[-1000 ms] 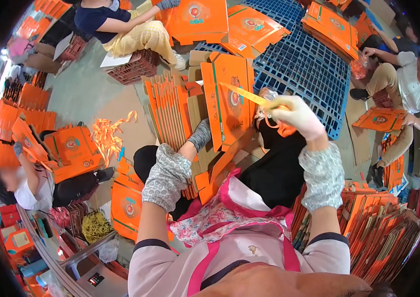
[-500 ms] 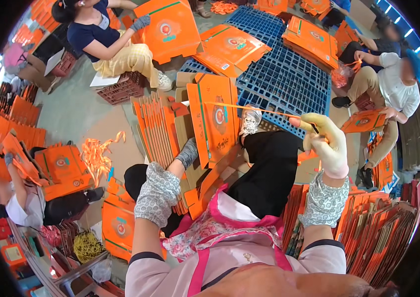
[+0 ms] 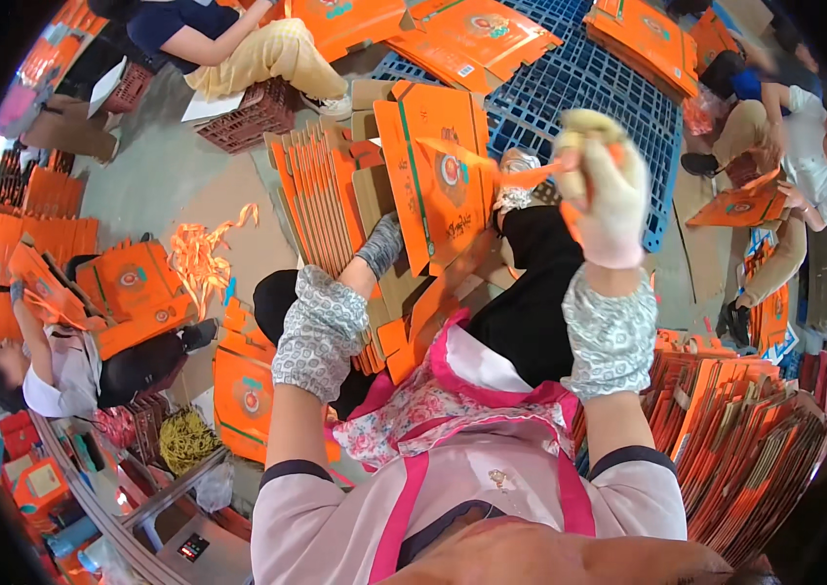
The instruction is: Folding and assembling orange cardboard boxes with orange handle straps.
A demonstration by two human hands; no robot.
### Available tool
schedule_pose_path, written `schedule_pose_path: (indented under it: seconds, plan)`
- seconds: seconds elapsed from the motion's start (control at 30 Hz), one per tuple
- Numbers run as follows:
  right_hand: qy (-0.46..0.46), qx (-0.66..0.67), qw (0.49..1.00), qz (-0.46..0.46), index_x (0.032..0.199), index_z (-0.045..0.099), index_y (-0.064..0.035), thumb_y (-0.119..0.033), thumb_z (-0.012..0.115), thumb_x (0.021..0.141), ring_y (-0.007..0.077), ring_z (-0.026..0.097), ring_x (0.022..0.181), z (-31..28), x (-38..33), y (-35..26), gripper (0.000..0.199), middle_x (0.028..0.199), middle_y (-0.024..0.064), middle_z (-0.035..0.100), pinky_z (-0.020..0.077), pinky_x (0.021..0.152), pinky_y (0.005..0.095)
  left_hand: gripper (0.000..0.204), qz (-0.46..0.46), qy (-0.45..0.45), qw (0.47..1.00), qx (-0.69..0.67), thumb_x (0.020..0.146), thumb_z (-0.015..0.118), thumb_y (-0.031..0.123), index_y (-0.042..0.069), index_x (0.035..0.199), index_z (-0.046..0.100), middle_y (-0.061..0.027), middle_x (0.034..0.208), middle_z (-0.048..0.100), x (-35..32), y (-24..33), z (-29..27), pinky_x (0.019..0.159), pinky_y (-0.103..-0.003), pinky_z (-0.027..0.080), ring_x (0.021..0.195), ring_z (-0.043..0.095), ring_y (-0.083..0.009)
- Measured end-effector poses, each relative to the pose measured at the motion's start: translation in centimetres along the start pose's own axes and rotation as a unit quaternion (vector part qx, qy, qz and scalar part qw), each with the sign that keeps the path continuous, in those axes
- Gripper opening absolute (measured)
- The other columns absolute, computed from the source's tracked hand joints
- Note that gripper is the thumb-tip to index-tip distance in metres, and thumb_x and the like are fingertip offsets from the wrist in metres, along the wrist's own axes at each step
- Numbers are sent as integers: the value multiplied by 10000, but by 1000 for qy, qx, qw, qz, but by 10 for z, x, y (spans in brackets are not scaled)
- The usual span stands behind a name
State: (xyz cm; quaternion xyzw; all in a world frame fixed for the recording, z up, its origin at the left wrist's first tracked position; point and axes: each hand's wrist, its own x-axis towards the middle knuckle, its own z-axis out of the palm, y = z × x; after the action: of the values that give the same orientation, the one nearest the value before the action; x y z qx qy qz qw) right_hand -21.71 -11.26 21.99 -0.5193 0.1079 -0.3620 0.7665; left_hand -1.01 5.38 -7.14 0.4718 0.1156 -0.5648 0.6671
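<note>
An orange printed cardboard box (image 3: 445,210), partly folded, stands between my knees. My left hand (image 3: 380,246), in a grey glove, grips it at its left side, and some fingertips are hidden behind the panel. A flat orange ribbon (image 3: 531,177) runs from the face of the box to my right hand (image 3: 610,190). That hand, in a pale glove and smeared by motion, is closed around the ribbon to the right of the box. Against the left side lies a row of folded orange cartons (image 3: 314,200), standing on edge.
Blue plastic pallets (image 3: 579,107) with flat orange boxes lie ahead. Loose orange ribbons (image 3: 201,268) are heaped on the floor at left. Upright cartons (image 3: 726,429) crowd my right side. Co-workers sit at left, far left and right, one on a brown crate (image 3: 246,115).
My right hand has moved left and up, closer to the box. The ribbon, a thin taut line before, now shows wider and shorter. My left hand stays at the box; the whole view has shifted.
</note>
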Motion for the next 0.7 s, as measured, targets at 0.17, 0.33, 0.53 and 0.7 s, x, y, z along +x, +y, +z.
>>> schedule_pose_path:
  seconds: [0.17, 0.33, 0.53, 0.7]
  plan:
    - [-25, -295, 954, 57, 978, 555, -15, -113, 532, 820, 93, 544, 680, -21, 3, 120, 187, 758, 46, 561, 437, 580, 228, 140, 3, -75, 996, 54, 857, 556, 136, 46, 959, 589, -128, 814, 636, -17, 1, 10, 583, -420, 536, 666, 617, -288]
    - [-56, -339, 917, 202, 934, 584, 22, -138, 552, 812, 247, 632, 710, -56, -32, 234, 204, 802, 169, 630, 475, 649, 337, 147, 12, -45, 999, 16, 850, 584, 132, 33, 958, 593, -112, 818, 638, -10, 3, 9, 566, -374, 524, 681, 620, -252]
    - [-112, -471, 858, 174, 963, 606, -68, -202, 568, 806, 375, 575, 840, -46, -35, 248, 210, 849, 202, 614, 456, 725, 428, 151, 29, 10, 998, 59, 876, 531, 141, 28, 924, 619, -113, 852, 651, -14, 2, 10, 592, -353, 520, 722, 622, -240]
    - [-118, -497, 848, 145, 895, 593, -69, -216, 561, 814, 380, 575, 806, -42, -33, 254, 171, 807, 192, 611, 457, 691, 442, 156, 49, 41, 997, 47, 876, 521, 133, 25, 927, 623, -111, 853, 654, -20, 2, 14, 617, -355, 521, 710, 625, -246]
